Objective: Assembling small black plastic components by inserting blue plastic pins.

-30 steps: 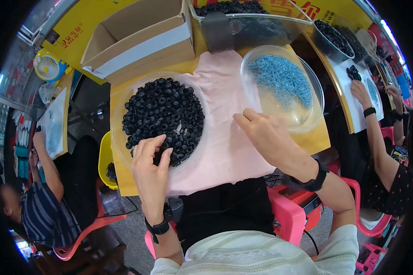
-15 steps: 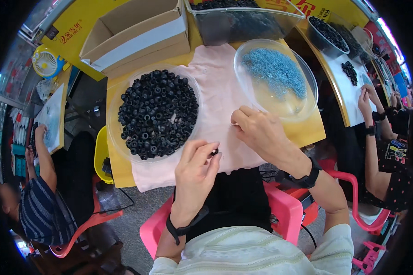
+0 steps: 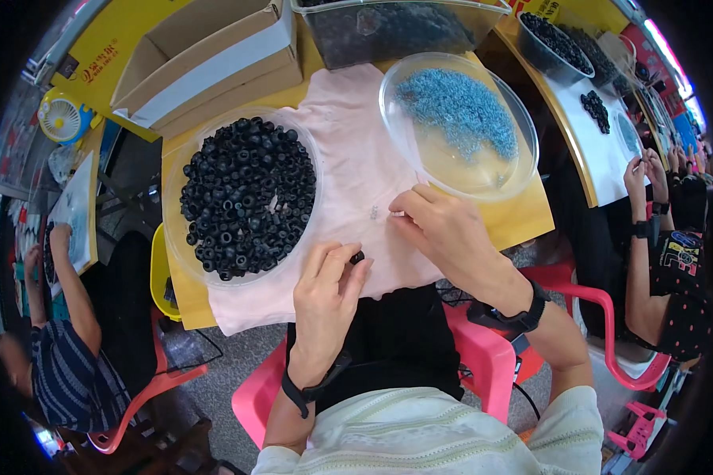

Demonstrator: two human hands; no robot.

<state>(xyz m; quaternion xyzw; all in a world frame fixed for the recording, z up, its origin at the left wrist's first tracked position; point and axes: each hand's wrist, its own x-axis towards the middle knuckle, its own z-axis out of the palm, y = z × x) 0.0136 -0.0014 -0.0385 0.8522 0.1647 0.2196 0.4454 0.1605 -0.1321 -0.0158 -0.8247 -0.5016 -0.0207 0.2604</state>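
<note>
My left hand [image 3: 322, 297] pinches a small black ring-shaped piece [image 3: 357, 257] between thumb and fingers, above the near part of the pale pink cloth [image 3: 348, 119]. My right hand [image 3: 448, 233] has thumb and forefinger closed on a tiny whitish piece [image 3: 396, 214], low over the cloth. Just left of those fingertips lie a few tiny clear pieces [image 3: 374, 211]. To the left, a round clear tray [image 3: 172, 237] holds a heap of black ring-shaped pieces [image 3: 245, 194]. At the right, another clear tray [image 3: 451, 180] carries small light-blue pieces [image 3: 459, 107], too fine to name.
An open cardboard box [image 3: 214, 67] and a clear bin [image 3: 396, 36] of dark pieces stand at the back of the yellow table [image 3: 523, 210]. A yellow bin [image 3: 160, 277] is below its left edge. People work at tables on both sides; a pink chair [image 3: 483, 356] is under me.
The view has shifted, moving the tabletop leftward in the picture. Tiny clear pieces now show on the cloth by my right fingertips, which pinch a whitish piece. My left hand keeps its black ring-shaped piece.
</note>
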